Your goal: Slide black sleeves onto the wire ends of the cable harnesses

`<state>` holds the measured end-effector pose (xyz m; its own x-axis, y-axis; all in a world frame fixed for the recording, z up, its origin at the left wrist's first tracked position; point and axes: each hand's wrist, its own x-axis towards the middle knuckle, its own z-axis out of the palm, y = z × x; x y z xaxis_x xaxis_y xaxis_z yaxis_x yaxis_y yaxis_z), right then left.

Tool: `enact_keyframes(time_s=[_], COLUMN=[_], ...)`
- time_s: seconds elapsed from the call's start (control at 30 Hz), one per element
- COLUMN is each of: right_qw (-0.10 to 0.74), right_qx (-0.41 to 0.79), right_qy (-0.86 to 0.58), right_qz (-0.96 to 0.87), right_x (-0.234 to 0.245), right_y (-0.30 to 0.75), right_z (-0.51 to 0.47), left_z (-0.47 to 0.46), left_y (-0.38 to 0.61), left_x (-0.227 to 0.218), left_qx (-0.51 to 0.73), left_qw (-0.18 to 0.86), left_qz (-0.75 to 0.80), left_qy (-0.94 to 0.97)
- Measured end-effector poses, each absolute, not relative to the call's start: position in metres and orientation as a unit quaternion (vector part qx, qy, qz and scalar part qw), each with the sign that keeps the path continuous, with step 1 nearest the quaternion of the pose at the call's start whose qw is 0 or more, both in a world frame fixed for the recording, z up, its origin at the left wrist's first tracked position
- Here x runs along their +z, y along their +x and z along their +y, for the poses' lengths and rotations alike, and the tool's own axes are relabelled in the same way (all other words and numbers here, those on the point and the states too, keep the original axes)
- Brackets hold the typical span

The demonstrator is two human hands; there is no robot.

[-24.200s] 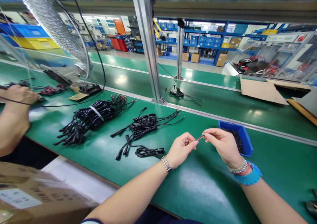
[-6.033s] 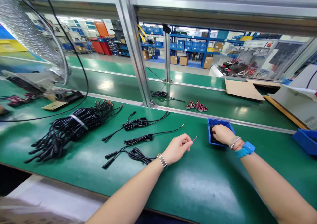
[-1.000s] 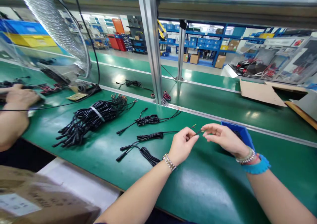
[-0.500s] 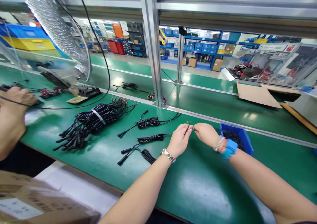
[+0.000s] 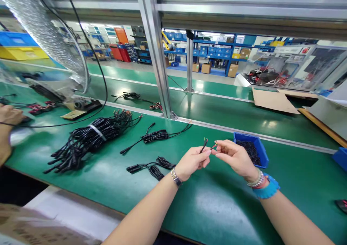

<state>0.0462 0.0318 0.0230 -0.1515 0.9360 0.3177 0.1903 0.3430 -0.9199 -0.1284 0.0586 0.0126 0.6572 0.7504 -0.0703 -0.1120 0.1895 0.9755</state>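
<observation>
My left hand (image 5: 194,162) pinches two black cables near their stripped ends, and short coloured wires (image 5: 206,141) poke up above the fingers. Close against it, my right hand (image 5: 235,158) has its thumb and fingertips on the red and yellow wire ends (image 5: 215,144) of one cable. Two coiled black cables (image 5: 162,162) lie beside my left wrist, their connectors (image 5: 132,168) pointing left. Farther back rests another coiled cable (image 5: 155,136).
A tied bundle of black cables (image 5: 93,138) lies left on the green bench (image 5: 103,187). Behind my right hand stands a blue bin (image 5: 264,154) of small black pieces. A metal post (image 5: 155,53) rises behind. At far left is another person's hand (image 5: 11,115).
My right hand has turned and its fingers have loosened from a tight pinch. The wire ends of both cables now show more clearly. The view has shifted slightly to the right.
</observation>
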Motion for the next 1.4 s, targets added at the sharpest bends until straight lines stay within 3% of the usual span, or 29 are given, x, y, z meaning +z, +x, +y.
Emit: enact_keyframes(time_s=[0.33,0.47,0.57,0.67,0.77,0.83,0.93,1.03,1.17,1.4], right_qw=[0.518,0.561,0.563,0.490,0.360,0.214,-0.012,-0.138,-0.194,-0.153], right_qx=[0.467,0.613,0.651,0.557,0.284,0.157,0.085,0.076,0.076,0.060], right_qy=[-0.469,-0.411,-0.392,-0.465,-0.548,-0.569,-0.570,-0.558,-0.561,-0.515], right_qz=[-0.542,-0.375,-0.326,-0.483,-0.699,-0.778,-0.817,-0.815,-0.801,-0.842], right_x=[0.021,0.018,0.017,0.027,0.047,0.058,0.058,0.041,0.019,0.006], right_y=[0.040,0.030,0.027,0.047,0.093,0.128,0.166,0.178,0.175,0.181], right_z=[0.028,0.023,0.022,0.029,0.041,0.046,0.045,0.044,0.055,0.075], left_z=[0.057,0.052,0.049,0.048,0.049,0.050,0.051,0.051,0.052,0.052], left_y=[-0.121,-0.120,-0.119,-0.118,-0.118,-0.118,-0.119,-0.119,-0.118,-0.116], left_x=[0.003,0.009,0.011,0.009,0.006,0.006,0.007,0.008,0.006,0.003], left_qx=[0.282,0.314,0.336,0.341,0.339,0.337,0.335,0.334,0.328,0.324], left_qw=[0.701,0.563,0.459,0.450,0.495,0.519,0.540,0.554,0.569,0.585], left_qz=[0.289,0.343,0.338,0.348,0.375,0.385,0.385,0.380,0.379,0.377], left_qy=[0.587,0.683,0.749,0.748,0.707,0.684,0.669,0.661,0.652,0.641])
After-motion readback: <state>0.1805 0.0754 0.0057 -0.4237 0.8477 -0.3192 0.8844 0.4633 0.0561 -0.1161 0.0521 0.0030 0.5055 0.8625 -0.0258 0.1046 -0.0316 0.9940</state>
